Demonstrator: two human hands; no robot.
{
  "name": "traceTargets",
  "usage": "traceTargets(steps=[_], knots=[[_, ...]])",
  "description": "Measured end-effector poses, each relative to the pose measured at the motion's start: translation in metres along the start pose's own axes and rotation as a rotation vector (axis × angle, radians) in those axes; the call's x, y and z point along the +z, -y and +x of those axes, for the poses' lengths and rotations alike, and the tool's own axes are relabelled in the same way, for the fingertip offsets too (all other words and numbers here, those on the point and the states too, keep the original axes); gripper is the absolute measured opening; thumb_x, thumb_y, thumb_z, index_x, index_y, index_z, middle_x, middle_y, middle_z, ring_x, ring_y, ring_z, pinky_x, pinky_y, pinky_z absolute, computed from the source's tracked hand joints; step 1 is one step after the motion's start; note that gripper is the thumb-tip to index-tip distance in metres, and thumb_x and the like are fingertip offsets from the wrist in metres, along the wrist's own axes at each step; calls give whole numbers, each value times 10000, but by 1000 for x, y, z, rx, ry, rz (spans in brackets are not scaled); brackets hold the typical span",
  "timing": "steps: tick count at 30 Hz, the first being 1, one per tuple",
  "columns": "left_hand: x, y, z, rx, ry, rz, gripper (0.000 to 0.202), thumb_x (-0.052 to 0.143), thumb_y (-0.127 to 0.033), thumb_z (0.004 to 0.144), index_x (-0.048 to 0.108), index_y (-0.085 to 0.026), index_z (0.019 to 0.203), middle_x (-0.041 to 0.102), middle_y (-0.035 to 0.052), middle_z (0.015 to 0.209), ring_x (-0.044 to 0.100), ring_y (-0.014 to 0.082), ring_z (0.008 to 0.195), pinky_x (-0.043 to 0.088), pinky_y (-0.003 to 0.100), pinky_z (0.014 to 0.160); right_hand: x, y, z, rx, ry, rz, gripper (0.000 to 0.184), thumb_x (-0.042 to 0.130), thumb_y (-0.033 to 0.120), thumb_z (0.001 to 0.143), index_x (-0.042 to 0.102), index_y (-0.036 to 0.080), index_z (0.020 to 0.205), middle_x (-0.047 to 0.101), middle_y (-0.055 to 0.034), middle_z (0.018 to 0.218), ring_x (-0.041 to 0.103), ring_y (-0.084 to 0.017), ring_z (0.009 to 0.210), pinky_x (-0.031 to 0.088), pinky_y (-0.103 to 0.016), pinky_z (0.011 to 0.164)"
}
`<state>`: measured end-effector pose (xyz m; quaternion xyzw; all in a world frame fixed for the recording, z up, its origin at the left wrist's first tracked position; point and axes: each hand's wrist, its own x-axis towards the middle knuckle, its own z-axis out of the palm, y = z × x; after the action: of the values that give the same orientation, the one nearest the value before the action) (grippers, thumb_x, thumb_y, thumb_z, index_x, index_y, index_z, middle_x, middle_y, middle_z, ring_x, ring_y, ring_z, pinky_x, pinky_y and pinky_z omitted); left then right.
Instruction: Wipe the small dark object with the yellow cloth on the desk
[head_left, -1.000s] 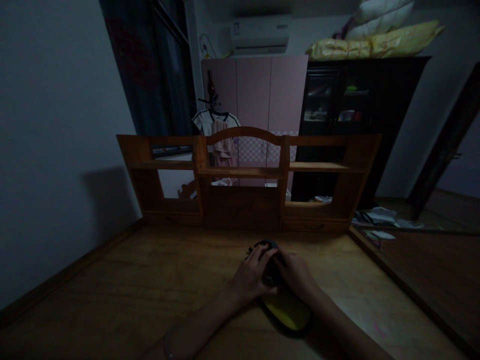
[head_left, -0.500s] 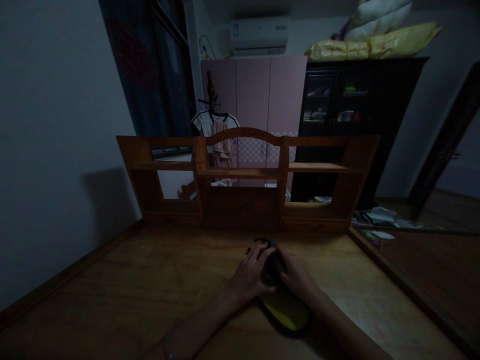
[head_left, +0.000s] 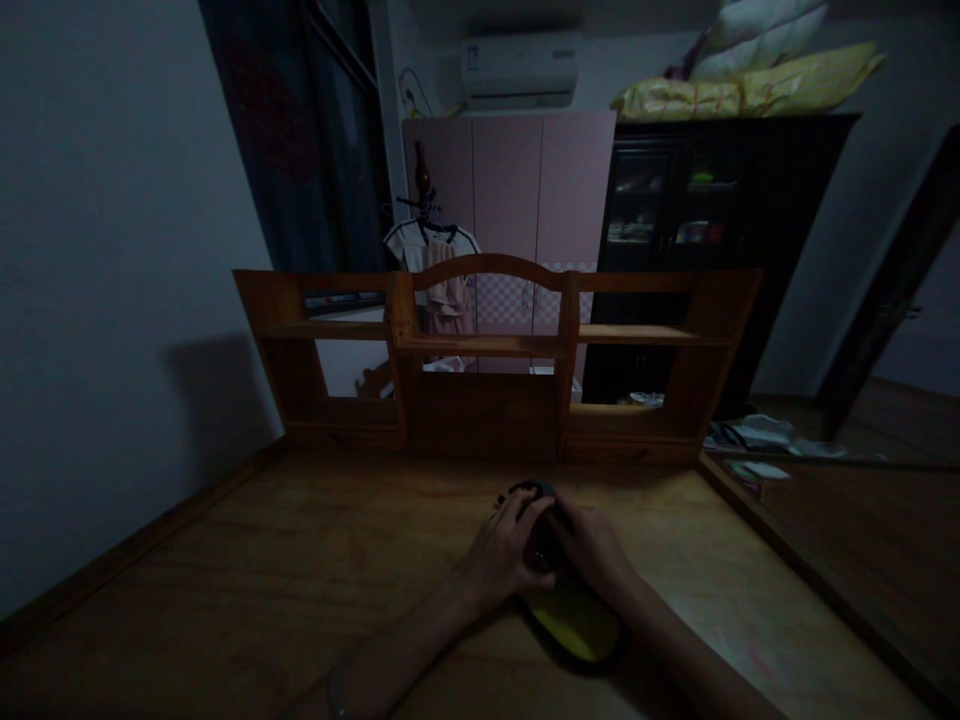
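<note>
A dark shoe (head_left: 576,622) with a yellow-green insole and a black rim lies on the wooden tabletop, its bare end toward me. It looks like a sandal or slipper, but dim light hides the exact kind. My left hand (head_left: 511,548) wraps over the dark upper from the left, fingers bent across the top and thumb low on the near side. From the right, my right hand (head_left: 592,548) grips the same upper, its fingertips partly hidden behind it. Small black bits, perhaps strap ends, stick out beyond my left fingers.
The wooden tabletop (head_left: 300,560) has a raised edge at left and right. Along its far side stands a wooden shelf unit (head_left: 480,347). Behind it are a pink wardrobe (head_left: 506,190), a dark cabinet (head_left: 780,220) and hanging clothes (head_left: 444,275). A wall rises at left.
Both hands keep their hold on the shoe. They and the shoe's far end have shifted only very slightly.
</note>
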<state>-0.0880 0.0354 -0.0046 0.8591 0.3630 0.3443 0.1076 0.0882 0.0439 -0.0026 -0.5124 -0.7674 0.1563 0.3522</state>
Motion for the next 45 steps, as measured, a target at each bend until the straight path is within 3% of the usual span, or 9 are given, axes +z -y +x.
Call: traceTargets(steps=[14, 22, 32, 40, 45], knots=[[0, 0, 1, -6, -25, -53, 934, 797, -242, 558, 321, -307, 1359, 381, 59, 1364, 391, 279, 1276, 369, 433, 1069, 1, 0, 1, -25, 13, -46, 322, 311, 244, 949, 569, 183, 1133, 708, -87, 889, 673, -182, 741, 439, -230, 628], [-2, -1, 2, 9, -18, -35, 925, 797, -231, 548, 336, -279, 1348, 389, 70, 1354, 381, 276, 1279, 355, 419, 1081, 0, -2, 0, -75, -14, -51, 333, 441, 216, 869, 545, 175, 1182, 704, -71, 819, 661, -191, 690, 434, -236, 589], [2, 3, -2, 29, 44, -18, 925, 812, -327, 558, 336, -284, 1349, 369, 86, 1378, 385, 295, 1276, 376, 438, 1059, 0, -9, 2, 32, -16, -137, 344, 533, 260, 843, 591, 225, 1180, 724, -69, 844, 678, -208, 708, 430, -240, 583], [0, 0, 0, 8, 21, -28, 938, 801, -288, 558, 316, -299, 1361, 418, 69, 1326, 442, 280, 1213, 410, 429, 1021, -2, -7, 1, -17, 0, -139, 302, 406, 355, 938, 630, 223, 1093, 721, -65, 810, 678, -200, 692, 425, -237, 585], [-1, -3, 0, -6, -3, -33, 947, 811, -281, 554, 314, -308, 1360, 416, 60, 1331, 440, 281, 1217, 401, 440, 1034, 0, -7, 2, -22, -18, -130, 301, 410, 322, 936, 610, 206, 1130, 717, -75, 806, 674, -202, 687, 423, -239, 582]])
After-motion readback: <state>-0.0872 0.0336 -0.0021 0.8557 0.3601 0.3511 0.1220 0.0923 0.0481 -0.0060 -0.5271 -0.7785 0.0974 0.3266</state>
